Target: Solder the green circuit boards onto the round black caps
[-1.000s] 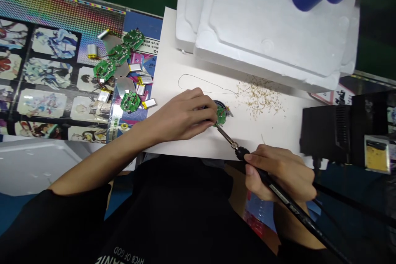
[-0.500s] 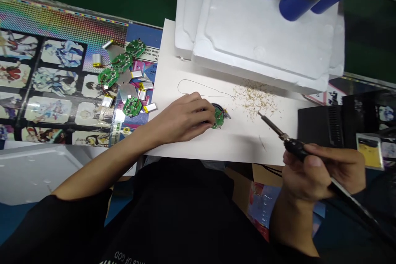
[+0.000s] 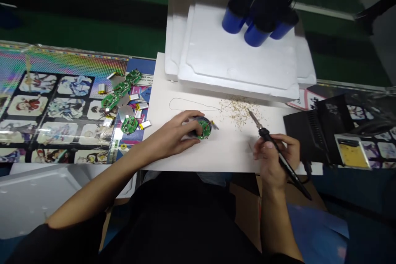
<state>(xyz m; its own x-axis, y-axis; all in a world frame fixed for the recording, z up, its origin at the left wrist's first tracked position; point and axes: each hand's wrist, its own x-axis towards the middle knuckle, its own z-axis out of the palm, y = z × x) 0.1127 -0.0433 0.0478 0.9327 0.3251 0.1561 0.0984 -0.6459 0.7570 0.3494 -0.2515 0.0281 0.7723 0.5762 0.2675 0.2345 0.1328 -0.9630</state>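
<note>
On the white board (image 3: 222,156), my left hand (image 3: 175,134) curls its fingers around a dark round housing with a green circuit board (image 3: 204,128) in it. A small metallic piece with a yellow end sticks out at the board's right side. Gripped like a pen in my right hand (image 3: 272,169) is a soldering iron (image 3: 264,133), its tip pointing up and left above scattered solder bits (image 3: 239,111). A thin loop of solder wire (image 3: 188,99) lies beyond my left hand.
To the left lie several green circuit boards (image 3: 129,124) with silver battery cells (image 3: 144,124). White foam boxes (image 3: 216,62) at the back carry several blue cylinders (image 3: 233,20). A black box-shaped unit (image 3: 305,132) and a yellow sponge (image 3: 352,152) stand at the right.
My right hand has brought the soldering iron inward and left, nearer the circuit board. My left fingers have shifted on the board, leaving more of it visible. The view has tilted upward.
</note>
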